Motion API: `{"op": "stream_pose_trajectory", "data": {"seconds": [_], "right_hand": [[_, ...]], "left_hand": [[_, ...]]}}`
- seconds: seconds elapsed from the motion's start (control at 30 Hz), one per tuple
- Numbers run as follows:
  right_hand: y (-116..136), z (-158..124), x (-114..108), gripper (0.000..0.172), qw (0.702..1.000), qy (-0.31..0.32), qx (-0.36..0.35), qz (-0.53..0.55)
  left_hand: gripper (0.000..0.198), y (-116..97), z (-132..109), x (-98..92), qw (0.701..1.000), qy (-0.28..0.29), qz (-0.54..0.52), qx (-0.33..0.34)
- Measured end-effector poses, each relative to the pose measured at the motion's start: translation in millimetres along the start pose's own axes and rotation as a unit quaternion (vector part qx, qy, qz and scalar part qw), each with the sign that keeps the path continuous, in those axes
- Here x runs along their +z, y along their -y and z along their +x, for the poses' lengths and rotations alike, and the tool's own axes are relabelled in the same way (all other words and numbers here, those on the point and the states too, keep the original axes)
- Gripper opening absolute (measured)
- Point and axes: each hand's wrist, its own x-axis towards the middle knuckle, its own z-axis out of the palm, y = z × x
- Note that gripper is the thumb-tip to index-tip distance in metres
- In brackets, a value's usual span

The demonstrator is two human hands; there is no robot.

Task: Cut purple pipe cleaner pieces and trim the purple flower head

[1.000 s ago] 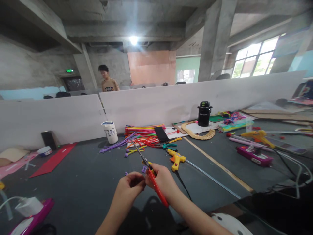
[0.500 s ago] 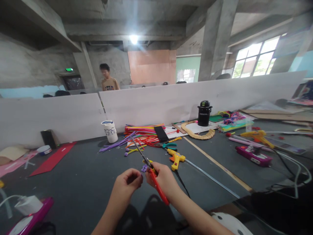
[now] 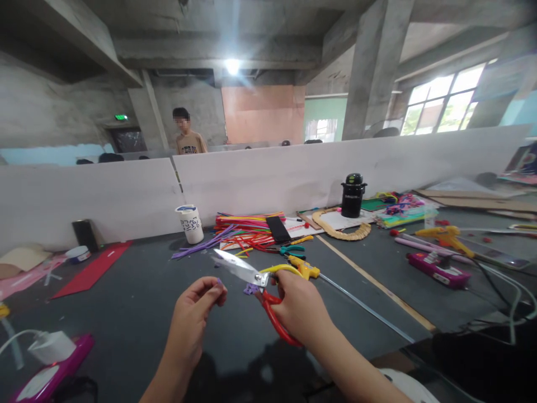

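Note:
My right hand is wrapped around the red and yellow handles of a pair of scissors, whose blades point up and to the left. To the left of them, my left hand is pinched closed on a small purple piece; only its tip shows at the fingers. Small purple scraps lie on the table just beyond the scissors' pivot. A yellow glue gun rests behind my right hand, partly hidden by it. Beyond the blades are purple pipe cleaners.
Teal-handled pliers, red and orange pipe cleaners and a white cup stand or lie farther back. A black flask is at the right rear. Power strips lie at both sides. A person stands beyond the white partition.
My left hand has drawn left and up, away from the scissors. The scissors have turned so their blades show broadside and point more to the left, with the yellow handle now visible.

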Motion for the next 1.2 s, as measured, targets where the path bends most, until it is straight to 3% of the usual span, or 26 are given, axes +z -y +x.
{"op": "stream_pose_trajectory", "data": {"seconds": [0.17,0.3,0.63,0.87,1.2], "right_hand": [[-3.0,4.2,-2.1,0.024,0.998,0.036,0.040,0.018],[4.8,-2.4,0.1,0.030,0.996,0.049,0.009,0.075],[16.5,-12.2,9.3,0.047,0.996,0.075,-0.037,-0.001],[16.5,-13.6,10.2,0.053,0.995,0.082,-0.047,-0.030],[16.1,-16.5,9.7,0.051,0.993,0.101,-0.053,-0.018]], "left_hand": [[0.012,-0.2,-0.3,1.2,1.000,0.007,-0.008,0.009],[0.011,-0.2,-0.6,1.5,0.999,0.012,-0.034,0.010],[0.005,-8.5,-5.3,-0.5,0.996,0.063,-0.027,0.051],[0.006,-9.0,-4.1,-4.1,0.995,0.079,-0.043,0.044],[0.004,-9.5,-5.3,-4.7,0.993,0.099,-0.056,0.039]]}}
